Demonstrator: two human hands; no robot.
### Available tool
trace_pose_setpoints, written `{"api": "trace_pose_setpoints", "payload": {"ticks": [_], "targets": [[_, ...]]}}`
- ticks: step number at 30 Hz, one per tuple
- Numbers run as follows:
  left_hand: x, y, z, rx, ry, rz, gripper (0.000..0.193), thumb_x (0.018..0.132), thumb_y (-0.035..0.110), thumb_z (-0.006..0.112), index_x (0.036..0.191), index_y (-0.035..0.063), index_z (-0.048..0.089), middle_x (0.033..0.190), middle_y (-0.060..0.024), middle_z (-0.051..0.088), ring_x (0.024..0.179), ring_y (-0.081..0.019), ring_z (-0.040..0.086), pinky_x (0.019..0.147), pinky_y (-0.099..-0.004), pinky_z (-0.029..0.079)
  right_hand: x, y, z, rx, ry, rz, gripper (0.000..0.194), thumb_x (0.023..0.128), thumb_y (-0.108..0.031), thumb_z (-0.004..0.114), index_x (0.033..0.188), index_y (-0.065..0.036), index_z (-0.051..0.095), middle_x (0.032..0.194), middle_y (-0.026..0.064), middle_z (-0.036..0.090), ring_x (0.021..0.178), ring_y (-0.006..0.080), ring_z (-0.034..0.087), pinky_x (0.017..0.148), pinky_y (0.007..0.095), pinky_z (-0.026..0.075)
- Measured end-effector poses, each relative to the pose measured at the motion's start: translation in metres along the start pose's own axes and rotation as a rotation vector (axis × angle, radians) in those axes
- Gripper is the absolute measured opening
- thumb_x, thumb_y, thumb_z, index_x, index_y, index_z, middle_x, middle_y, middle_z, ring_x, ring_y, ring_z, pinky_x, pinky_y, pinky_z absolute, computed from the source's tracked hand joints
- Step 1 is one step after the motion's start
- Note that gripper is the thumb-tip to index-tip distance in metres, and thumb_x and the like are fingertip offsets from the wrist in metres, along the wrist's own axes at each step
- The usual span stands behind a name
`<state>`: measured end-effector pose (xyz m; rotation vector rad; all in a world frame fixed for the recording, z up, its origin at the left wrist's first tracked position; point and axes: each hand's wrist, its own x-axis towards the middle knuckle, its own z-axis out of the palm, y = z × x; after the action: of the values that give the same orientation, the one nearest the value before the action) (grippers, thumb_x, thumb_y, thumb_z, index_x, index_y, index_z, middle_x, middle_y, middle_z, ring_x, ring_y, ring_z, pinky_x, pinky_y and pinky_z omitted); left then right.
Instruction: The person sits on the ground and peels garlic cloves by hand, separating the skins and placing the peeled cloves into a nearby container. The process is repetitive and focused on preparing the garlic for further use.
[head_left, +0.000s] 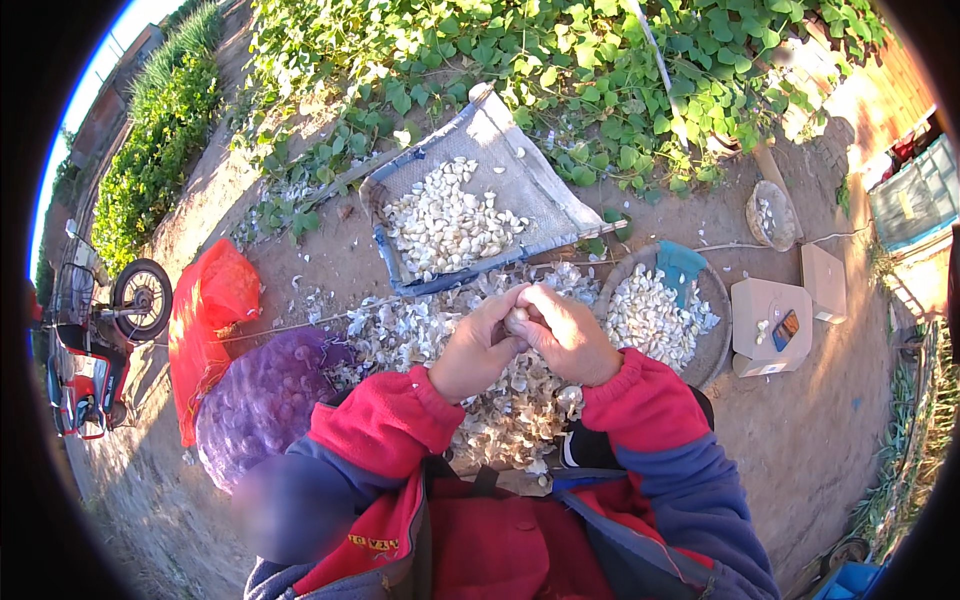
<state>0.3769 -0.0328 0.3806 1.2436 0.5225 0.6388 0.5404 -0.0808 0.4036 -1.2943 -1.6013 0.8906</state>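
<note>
Both my hands meet over a heap of dry garlic skins (510, 420), with a garlic piece (517, 319) pinched between them. My left hand (480, 345) holds it from one side, and the fingers of my right hand (566, 334) curl over it from the other. Whether it is a whole bulb or a clove cannot be made out. Beyond my hands, peeled garlic cloves (446, 221) lie on a cloth-lined frame tray (555, 180). To the right, more cloves (649, 319) fill part of a round basin (721, 352) with a teal piece (681, 270) at its far side.
At left stand a purple mesh sack (262, 405) of garlic, a red mesh bag (210, 315) and a motorbike (90, 360). Right of the basin, a phone (786, 330) rests on a cardboard box (754, 300). A small basket (780, 221) lies farther back. Leafy vines (525, 45) border the far side.
</note>
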Motion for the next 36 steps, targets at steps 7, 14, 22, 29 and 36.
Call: {"api": "trace_pose_setpoints", "payload": {"ticks": [7, 14, 22, 29, 36], "targets": [[-0.003, -0.007, -0.001, 0.050, 0.070, 0.061, 0.055, 0.085, -0.011, 0.055, 0.137, 0.0009, 0.044, 0.113, -0.0078, 0.055, 0.102, -0.0126, 0.054, 0.087, -0.0260, 0.046, -0.001, 0.010, 0.014, -0.169, 0.153, -0.228, 0.012, 0.091, -0.008, 0.054, 0.101, -0.002, 0.051, 0.086, 0.0175, 0.060, 0.078, 0.0373, 0.061, 0.064, 0.0405, 0.049], [-0.004, -0.005, 0.003, 0.045, 0.013, -0.003, 0.055, 0.091, -0.006, 0.052, 0.143, 0.0003, 0.035, 0.122, -0.0050, 0.056, 0.103, -0.0106, 0.057, 0.084, -0.0265, 0.049, -0.002, 0.016, 0.017, -0.158, 0.244, -0.087, 0.010, 0.093, -0.004, 0.049, 0.100, -0.001, 0.053, 0.085, 0.0192, 0.061, 0.076, 0.0406, 0.062, 0.064, 0.0402, 0.049], [-0.003, 0.009, -0.001, -0.111, -0.039, -0.128, 0.052, 0.093, 0.003, 0.054, 0.142, 0.0019, 0.036, 0.111, -0.0065, 0.060, 0.100, -0.0148, 0.061, 0.083, -0.0298, 0.050, 0.002, 0.012, -0.006, 0.816, 0.110, 0.400, 0.022, 0.102, -0.023, 0.041, 0.095, -0.005, 0.053, 0.071, 0.0025, 0.051, 0.051, 0.0089, 0.048, 0.040, 0.0229, 0.035], [-0.001, 0.010, -0.003, -0.502, 0.058, -0.170, 0.043, 0.097, 0.012, 0.046, 0.138, -0.0008, 0.038, 0.118, -0.0114, 0.060, 0.107, -0.0222, 0.060, 0.093, -0.0384, 0.047, 0.006, 0.001, -0.013, 0.529, 0.025, 0.396, 0.016, 0.092, -0.018, 0.061, 0.098, -0.005, 0.054, 0.071, 0.0021, 0.055, 0.056, 0.0105, 0.050, 0.048, 0.0260, 0.039], [-0.004, 0.003, -0.003, -0.541, 0.100, -0.148, 0.037, 0.099, 0.015, 0.041, 0.132, -0.0009, 0.042, 0.114, -0.0107, 0.060, 0.104, -0.0191, 0.059, 0.093, -0.0331, 0.045, -0.002, 0.003, 0.028, -0.393, 0.251, -0.122, 0.024, 0.085, -0.021, 0.066, 0.097, -0.005, 0.053, 0.074, 0.0122, 0.063, 0.064, 0.0322, 0.063, 0.052, 0.0400, 0.049]]}}
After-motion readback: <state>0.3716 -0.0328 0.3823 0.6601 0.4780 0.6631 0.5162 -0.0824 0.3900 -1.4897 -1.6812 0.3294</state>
